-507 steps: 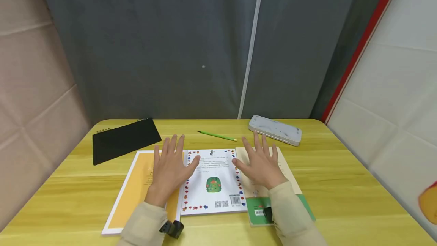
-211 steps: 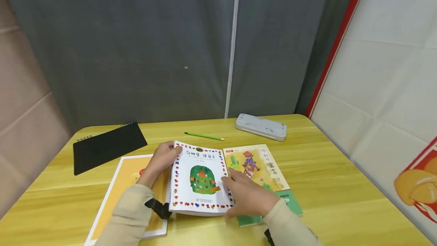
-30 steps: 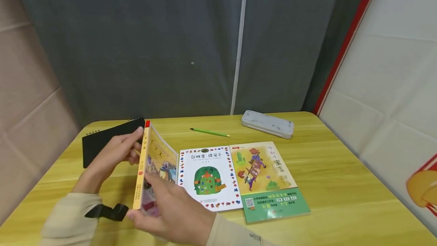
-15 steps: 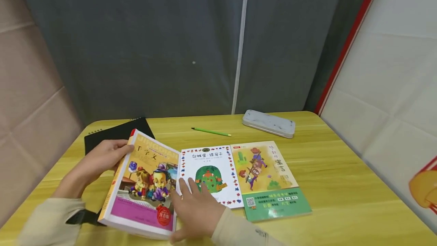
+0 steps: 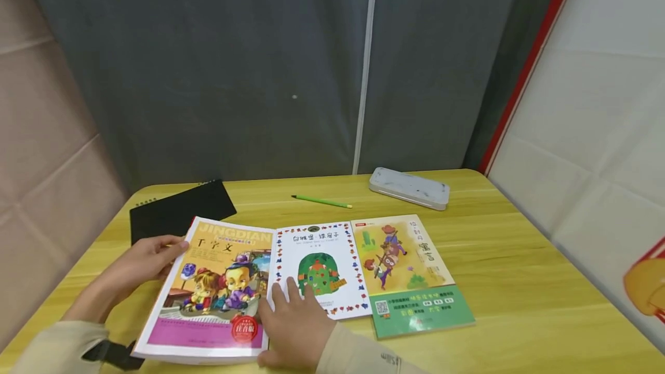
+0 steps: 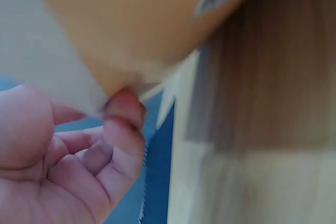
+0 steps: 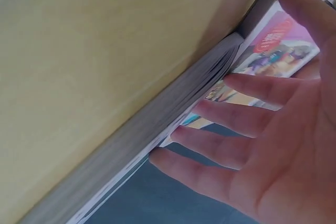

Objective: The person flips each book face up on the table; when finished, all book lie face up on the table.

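Note:
A paperback (image 5: 215,281) with two cartoon children and a purple band lies front cover up at the left, its left side slightly raised. My left hand (image 5: 137,267) pinches its left edge; in the left wrist view the thumb and curled fingers (image 6: 123,145) meet at the book's edge. Spread and fairly straight, the fingers of my right hand (image 5: 298,325) lie at the paperback's right edge and over the lower left of a white book (image 5: 324,247) with a green house on it. The right wrist view shows the right palm (image 7: 283,166) beside the page edges (image 7: 173,98).
To the right of the white book lies a yellow and green book (image 5: 410,276), front cover up. Behind them are a black spiral notebook (image 5: 182,209), a green pencil (image 5: 322,201) and a grey pencil case (image 5: 409,187). A grey curtain (image 5: 234,74) closes off the back.
All three books showed back covers at first; now front covers face up. Within the last second the left paperback has turned from standing on edge to nearly flat, and the right hand's fingers have straightened.

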A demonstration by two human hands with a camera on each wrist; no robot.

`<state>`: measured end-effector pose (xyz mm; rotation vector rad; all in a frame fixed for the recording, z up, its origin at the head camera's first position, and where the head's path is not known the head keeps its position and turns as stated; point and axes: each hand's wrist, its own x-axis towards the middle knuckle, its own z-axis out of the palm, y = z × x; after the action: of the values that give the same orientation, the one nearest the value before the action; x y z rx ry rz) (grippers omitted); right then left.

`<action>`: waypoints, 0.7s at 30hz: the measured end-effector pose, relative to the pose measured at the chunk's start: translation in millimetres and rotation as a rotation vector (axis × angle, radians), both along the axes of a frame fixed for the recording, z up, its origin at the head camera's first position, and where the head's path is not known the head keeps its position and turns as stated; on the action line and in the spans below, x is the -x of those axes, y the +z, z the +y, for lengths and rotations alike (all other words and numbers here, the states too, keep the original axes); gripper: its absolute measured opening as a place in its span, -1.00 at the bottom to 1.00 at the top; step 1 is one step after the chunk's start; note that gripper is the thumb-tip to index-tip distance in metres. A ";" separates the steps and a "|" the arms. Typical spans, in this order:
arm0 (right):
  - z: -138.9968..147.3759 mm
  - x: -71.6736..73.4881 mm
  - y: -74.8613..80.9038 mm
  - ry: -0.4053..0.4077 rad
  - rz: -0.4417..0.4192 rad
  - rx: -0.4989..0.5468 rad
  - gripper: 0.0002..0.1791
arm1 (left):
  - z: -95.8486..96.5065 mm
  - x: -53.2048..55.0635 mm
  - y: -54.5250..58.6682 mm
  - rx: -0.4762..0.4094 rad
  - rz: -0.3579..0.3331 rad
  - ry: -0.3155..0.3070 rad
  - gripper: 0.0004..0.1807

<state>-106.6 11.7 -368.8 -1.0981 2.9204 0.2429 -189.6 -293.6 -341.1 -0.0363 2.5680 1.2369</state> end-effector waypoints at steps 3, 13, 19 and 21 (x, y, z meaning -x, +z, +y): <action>0.4 0.1 -0.9 -0.005 -0.011 0.011 -0.14 | -7.4 -1.7 -9.3 -0.007 -0.038 -0.016 -0.33; 1.7 0.1 -5.1 -0.016 -0.003 0.001 -0.12 | -2.3 -4.1 -28.7 0.288 0.034 -0.101 -0.27; 1.2 0.4 -4.8 -0.023 0.001 -0.026 -0.10 | 9.8 -4.9 -24.5 0.431 0.037 -0.086 -0.30; 1.0 0.7 -4.2 -0.023 -0.011 -0.028 -0.10 | 11.4 -4.9 -22.9 0.433 0.015 -0.074 -0.30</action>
<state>-107.3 12.7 -373.0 -1.0583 2.9092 0.2752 -184.8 -282.2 -363.9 -0.0220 2.7719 0.6401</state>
